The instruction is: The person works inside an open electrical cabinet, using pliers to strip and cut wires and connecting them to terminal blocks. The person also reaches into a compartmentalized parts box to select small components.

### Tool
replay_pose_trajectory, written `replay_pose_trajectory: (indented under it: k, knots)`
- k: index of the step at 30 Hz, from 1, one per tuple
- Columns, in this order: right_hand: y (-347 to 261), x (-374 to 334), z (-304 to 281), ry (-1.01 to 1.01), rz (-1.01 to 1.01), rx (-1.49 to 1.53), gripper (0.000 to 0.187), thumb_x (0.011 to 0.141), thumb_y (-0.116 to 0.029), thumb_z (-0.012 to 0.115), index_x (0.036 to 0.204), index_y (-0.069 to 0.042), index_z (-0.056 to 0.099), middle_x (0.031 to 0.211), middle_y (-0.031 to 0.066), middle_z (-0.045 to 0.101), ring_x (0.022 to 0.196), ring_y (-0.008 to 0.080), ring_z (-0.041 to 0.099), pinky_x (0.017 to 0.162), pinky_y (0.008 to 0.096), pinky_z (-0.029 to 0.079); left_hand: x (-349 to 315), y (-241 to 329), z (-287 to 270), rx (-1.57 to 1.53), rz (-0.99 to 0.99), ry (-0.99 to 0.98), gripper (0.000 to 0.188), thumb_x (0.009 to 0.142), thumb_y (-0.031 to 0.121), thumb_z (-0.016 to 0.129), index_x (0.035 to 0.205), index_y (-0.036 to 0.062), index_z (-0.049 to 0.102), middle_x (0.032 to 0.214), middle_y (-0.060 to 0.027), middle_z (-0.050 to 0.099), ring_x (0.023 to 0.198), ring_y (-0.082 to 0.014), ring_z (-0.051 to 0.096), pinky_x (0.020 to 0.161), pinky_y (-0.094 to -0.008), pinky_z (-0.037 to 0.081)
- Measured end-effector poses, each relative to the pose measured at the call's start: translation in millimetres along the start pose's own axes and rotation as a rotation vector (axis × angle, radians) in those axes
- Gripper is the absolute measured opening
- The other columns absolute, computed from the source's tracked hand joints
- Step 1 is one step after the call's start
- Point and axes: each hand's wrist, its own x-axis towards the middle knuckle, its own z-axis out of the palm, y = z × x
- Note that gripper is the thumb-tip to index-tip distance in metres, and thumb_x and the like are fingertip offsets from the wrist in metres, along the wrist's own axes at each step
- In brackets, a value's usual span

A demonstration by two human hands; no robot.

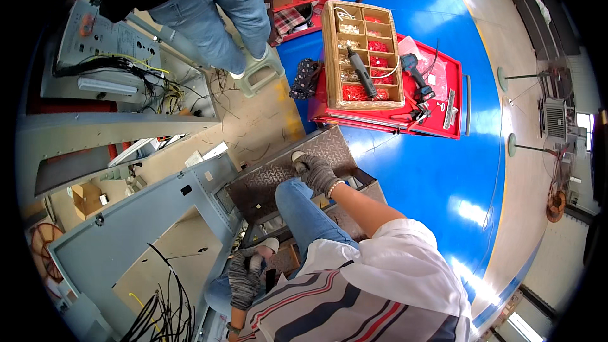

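Observation:
My right hand [311, 175], in a grey knit glove with a pale fingertip area, is just beyond my right knee, over a diamond-plate metal step [332, 149]. Its fingers are curled together; whatever may be in them is hidden. Lower down, my left hand [246, 275] in a matching glove lies by my left leg, beside a grey cabinet door [145, 240]. Those fingers are also bent closed, and a small pale shape shows at them that I cannot identify. Black cables [168, 310] stick up to the left of that hand.
A red cart [451, 76] carries a wooden compartment box [327, 57] of small red and clear parts, a dark pen-shaped tool [361, 73] and a cordless drill [415, 76]. Someone in jeans [209, 12] stands on a pale green stool [269, 73] beside an open wired cabinet [104, 41].

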Motion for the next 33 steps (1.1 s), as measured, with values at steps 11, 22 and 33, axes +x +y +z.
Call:
replay_pose_trajectory:
  k: [11,22,33]
  knots:
    - [42.9,3.6,-130.4,0.202,0.225,-0.331,0.021,0.081,-0.024,0.059,0.095,-0.009,0.064,0.092,0.0178,0.065,0.087,0.0337,0.062,0.079,0.0399,0.049,1.8,-9.1,15.0,-0.096,-0.332,-0.057,0.02,0.09,0.023,0.057,0.092,0.0034,0.057,0.083,-0.0077,0.059,0.074,-0.0159,0.055,0.07,-0.0316,0.047]
    - [-3.3,134.0,-218.7,0.562,0.194,-0.626,0.041,0.073,-0.031,0.069,0.103,-0.008,0.055,0.096,0.0201,0.056,0.089,0.0379,0.057,0.079,0.0454,0.047,14.5,2.2,37.8,-0.015,-0.491,-0.131,0.018,0.089,0.021,0.058,0.091,0.0034,0.057,0.073,-0.0064,0.057,0.058,-0.013,0.051,0.056,-0.0285,0.043]
    - [9.0,181.6,-219.6,0.344,0.326,-0.814,0.051,0.07,-0.039,0.072,0.106,-0.006,0.055,0.098,0.0162,0.06,0.093,0.0332,0.059,0.08,0.0432,0.049,11.6,1.9,41.3,-0.105,-0.662,-0.024,0.011,0.089,0.015,0.057,0.092,0.0039,0.058,0.074,-0.0029,0.056,0.058,-0.0092,0.05,0.052,-0.0247,0.042]
